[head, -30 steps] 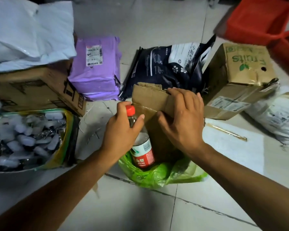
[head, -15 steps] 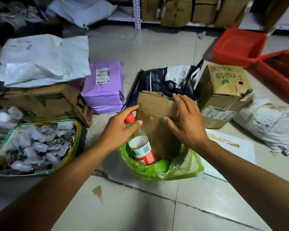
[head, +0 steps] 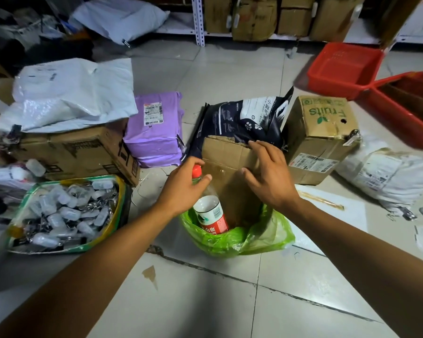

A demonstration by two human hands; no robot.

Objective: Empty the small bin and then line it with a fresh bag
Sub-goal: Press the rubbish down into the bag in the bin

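- Two hands over one small bin on a tiled floor [head: 205, 301]; bare tile lies open toward the camera, with a dark crack line running across it and a small brown stain.
- Small bin: hidden under its green bag [head: 242, 240], thin crinkled translucent plastic folded out over the rim. It stands hemmed in at the far side by parcels, with free floor only at the near side.
- Plastic bottle [head: 209, 213]: upright in the bin at its left, clear body, red cap, red-and-white label with writing too small to read.
- Cardboard piece [head: 227, 167]: brown corrugated sheet, creased, torn top edge, standing upright in the bin beside the bottle.
- Left hand [head: 183, 189]: grip curled round the bottle's neck just below the cap.
- Right hand [head: 269, 176]: fingers spread and only lightly bent, laid against the right edge of the cardboard, thumb on its face; a wide grip.
- Purple parcel [head: 154, 132]: glossy plastic mailer, white barcode label, far left of the bin.
- Dark pet-food bag [head: 244, 118]: paw prints, white panel, directly behind the cardboard.
- Carton [head: 320, 137]: brown, dented, printed "Fruits" in green, seen upside down; right of the bin.
- Red baskets [head: 344, 69]: two, rigid plastic, far right.
- Tray of small clear tags [head: 64, 211]: green-and-yellow rim, left of the bin.
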